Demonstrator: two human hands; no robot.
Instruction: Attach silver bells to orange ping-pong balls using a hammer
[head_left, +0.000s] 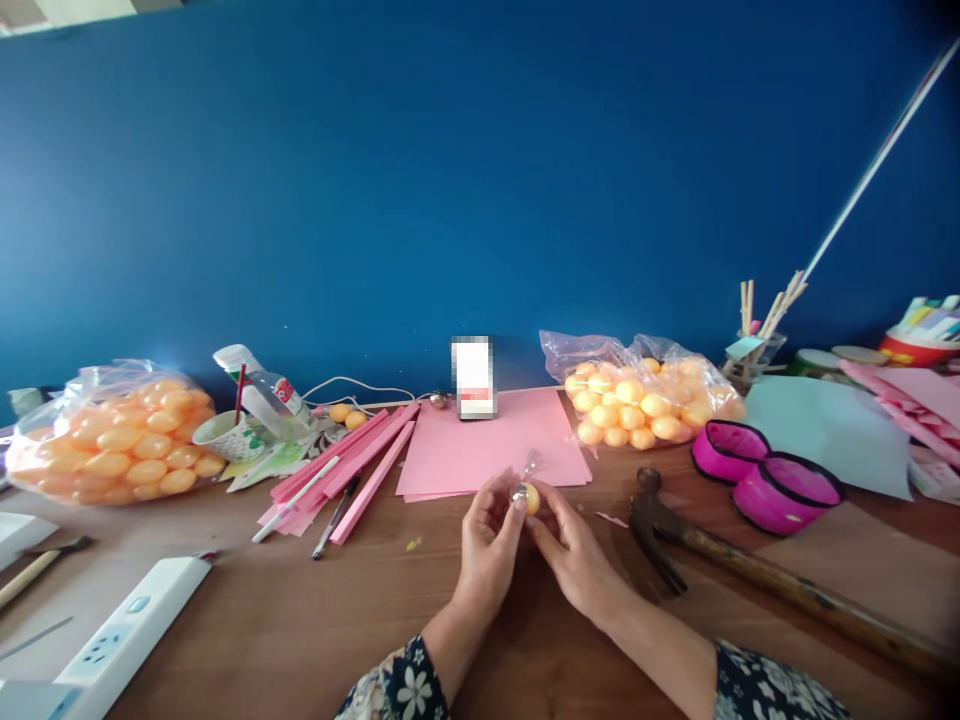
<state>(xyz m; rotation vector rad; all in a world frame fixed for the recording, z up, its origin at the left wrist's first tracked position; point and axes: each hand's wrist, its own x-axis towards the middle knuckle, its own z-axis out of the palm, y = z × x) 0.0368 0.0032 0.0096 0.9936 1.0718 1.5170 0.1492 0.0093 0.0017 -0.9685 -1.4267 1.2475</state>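
Note:
Both of my hands meet low over the wooden table, in front of the pink paper sheets (491,440). My left hand (487,540) is closed, its thumb and fingers pinching a small shiny silvery round piece (517,492). Pressed against that piece is a small yellow-orange ball (532,498), which the fingertips of my right hand (570,550) grip from the other side. A clear, glinting bit (533,462) shows just above the fingers; I cannot make out what it is or whether it is joined to the ball.
Bags of orange balls lie left (120,440) and right (630,405). A hammer (750,560) and magenta ring-shaped pieces (787,492) lie to the right. Pink strips (352,460), a pen (335,517) and a power strip (127,630) are leftward. A phone (474,380) stands behind the sheets.

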